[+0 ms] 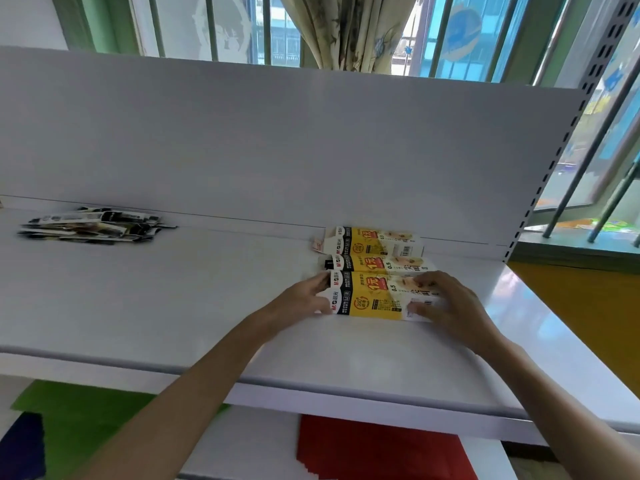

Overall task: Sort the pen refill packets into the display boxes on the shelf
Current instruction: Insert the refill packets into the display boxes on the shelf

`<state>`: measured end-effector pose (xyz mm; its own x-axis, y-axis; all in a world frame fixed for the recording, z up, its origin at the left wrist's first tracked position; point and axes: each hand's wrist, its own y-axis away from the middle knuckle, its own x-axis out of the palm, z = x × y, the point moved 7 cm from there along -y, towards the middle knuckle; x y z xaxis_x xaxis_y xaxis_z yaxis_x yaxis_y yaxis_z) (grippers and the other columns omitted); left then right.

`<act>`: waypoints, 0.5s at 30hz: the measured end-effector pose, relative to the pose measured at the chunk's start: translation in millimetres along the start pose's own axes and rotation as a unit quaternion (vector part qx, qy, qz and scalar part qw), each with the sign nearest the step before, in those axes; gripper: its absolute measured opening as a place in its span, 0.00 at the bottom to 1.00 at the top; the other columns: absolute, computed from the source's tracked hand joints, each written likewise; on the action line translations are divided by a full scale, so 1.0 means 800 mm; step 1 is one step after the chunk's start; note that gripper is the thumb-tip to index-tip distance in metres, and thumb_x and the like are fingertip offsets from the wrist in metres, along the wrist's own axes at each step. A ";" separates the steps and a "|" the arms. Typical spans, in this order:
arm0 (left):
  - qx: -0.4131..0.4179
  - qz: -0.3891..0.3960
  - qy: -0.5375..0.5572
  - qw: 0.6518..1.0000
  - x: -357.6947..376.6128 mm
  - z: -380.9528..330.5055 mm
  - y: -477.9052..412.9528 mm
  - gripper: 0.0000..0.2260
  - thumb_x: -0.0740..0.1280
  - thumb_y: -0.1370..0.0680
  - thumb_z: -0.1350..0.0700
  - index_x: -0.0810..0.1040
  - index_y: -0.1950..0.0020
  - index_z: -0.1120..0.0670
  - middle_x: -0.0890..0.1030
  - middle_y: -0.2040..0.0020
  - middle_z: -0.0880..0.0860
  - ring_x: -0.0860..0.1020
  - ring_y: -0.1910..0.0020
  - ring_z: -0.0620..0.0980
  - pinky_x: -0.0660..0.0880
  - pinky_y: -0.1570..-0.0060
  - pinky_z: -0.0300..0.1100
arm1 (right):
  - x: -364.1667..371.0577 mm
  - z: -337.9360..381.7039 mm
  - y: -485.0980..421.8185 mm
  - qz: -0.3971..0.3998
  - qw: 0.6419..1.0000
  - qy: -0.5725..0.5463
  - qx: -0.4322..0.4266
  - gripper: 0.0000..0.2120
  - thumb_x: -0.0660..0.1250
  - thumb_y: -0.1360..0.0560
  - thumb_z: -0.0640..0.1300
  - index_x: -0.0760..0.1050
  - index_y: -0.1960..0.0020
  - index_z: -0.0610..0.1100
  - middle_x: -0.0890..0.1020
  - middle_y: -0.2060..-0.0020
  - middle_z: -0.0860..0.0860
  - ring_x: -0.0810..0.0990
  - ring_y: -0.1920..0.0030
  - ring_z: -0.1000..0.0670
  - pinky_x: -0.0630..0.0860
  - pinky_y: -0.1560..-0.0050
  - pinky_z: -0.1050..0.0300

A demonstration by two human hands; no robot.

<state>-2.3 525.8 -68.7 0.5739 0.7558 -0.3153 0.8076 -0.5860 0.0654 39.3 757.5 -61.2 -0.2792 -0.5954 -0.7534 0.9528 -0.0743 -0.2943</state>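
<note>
A person stands at a white shelf [166, 306] with a plain white back panel [277, 150], seen from a head-worn camera looking down along both bare forearms. Three yellow, white and black display boxes lie flat, side by side, right of the shelf's middle. The far box [375, 241] sits against the back panel, the middle box [377, 264] is just in front of it, and the nearest box [375, 296] touches the middle one. The left hand [304, 297] grips the nearest box's black-and-white left end, fingers curled round its far edge. The right hand [448, 303] holds the white right end, fingers bent over the top and thumb pressed on the near side. The pile of pen refill packets [91, 225], dark and white, lies well apart at the shelf's left rear. Behind the panel are a barred window and a gathered curtain [349, 29].
</note>
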 end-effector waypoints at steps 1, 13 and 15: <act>0.008 -0.007 0.009 1.000 -0.006 0.001 0.001 0.27 0.64 0.31 0.61 0.65 0.36 0.41 0.76 0.41 0.42 0.76 0.44 0.41 0.72 0.44 0.36 | 0.000 0.005 0.000 -0.003 1.000 0.025 -0.002 0.16 0.73 0.31 0.46 0.71 0.49 0.58 0.75 0.44 0.53 0.76 0.47 0.50 0.76 0.45 0.50; 0.015 -0.326 -0.342 0.881 -0.322 0.022 0.192 0.18 0.65 0.26 0.61 0.74 0.36 0.51 0.76 0.37 0.50 0.75 0.44 0.47 0.70 0.44 0.40 | 0.166 0.317 -0.094 -0.057 0.982 -0.028 -0.177 0.21 0.67 0.27 0.41 0.71 0.35 0.45 0.75 0.38 0.48 0.72 0.38 0.49 0.62 0.41 0.65; -0.003 -0.346 -0.367 0.863 -0.371 0.032 0.241 0.18 0.65 0.25 0.60 0.74 0.36 0.50 0.76 0.37 0.50 0.75 0.43 0.48 0.71 0.43 0.43 | 0.207 0.372 -0.109 -0.044 0.979 -0.046 -0.193 0.21 0.66 0.26 0.41 0.70 0.34 0.45 0.76 0.38 0.48 0.73 0.38 0.50 0.63 0.39 0.63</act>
<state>-20.4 180.6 13.2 -0.2856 0.5349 -0.7952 0.9247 -0.0643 -0.3753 -54.4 427.5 14.6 -0.3301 -0.6710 -0.6639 0.8047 0.1677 -0.5695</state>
